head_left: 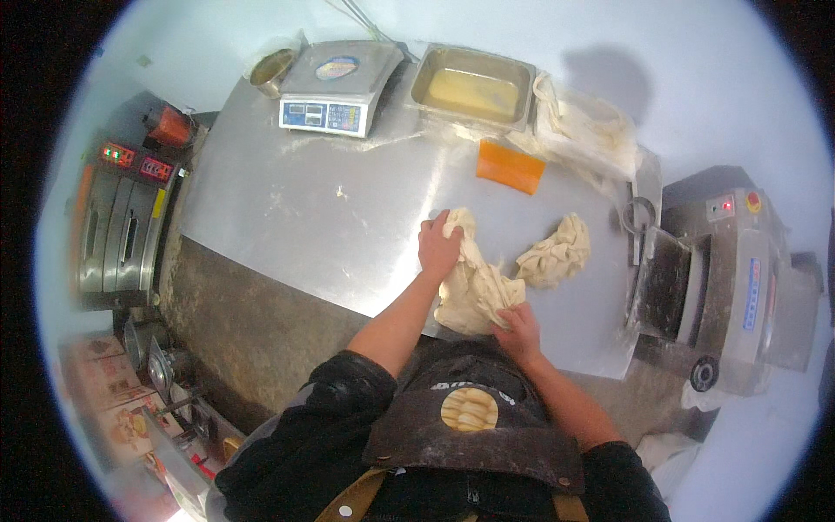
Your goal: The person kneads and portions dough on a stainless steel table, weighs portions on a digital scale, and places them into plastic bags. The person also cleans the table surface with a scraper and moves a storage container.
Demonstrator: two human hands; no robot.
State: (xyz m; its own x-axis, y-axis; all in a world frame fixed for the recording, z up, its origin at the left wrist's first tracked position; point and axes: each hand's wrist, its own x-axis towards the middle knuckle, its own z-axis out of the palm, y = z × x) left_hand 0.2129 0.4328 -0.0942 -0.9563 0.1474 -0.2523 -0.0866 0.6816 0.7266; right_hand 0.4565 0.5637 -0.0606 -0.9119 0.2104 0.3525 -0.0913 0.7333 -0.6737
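Observation:
A large, lumpy piece of pale dough (pixel 475 280) stretches between my two hands at the near edge of the metal worktable (pixel 300 196). My left hand (pixel 440 246) grips its far end, fingers curled around a fold. Closer to my apron, my right hand (pixel 518 331) pinches the lower right edge of the same piece. To its right, a second, smaller mass of folded dough (pixel 554 253) rests on the metal, apart from both hands. An orange dough scraper (pixel 511 168) lies flat beyond the dough.
At the back stand a digital scale (pixel 339 85), a metal bowl (pixel 272 70), a steel pan (pixel 473 91) with yellowish contents and a floury plastic bag (pixel 584 134). A dough-rolling machine (pixel 724 274) adjoins the right end. A deck oven (pixel 124 228) stands at left.

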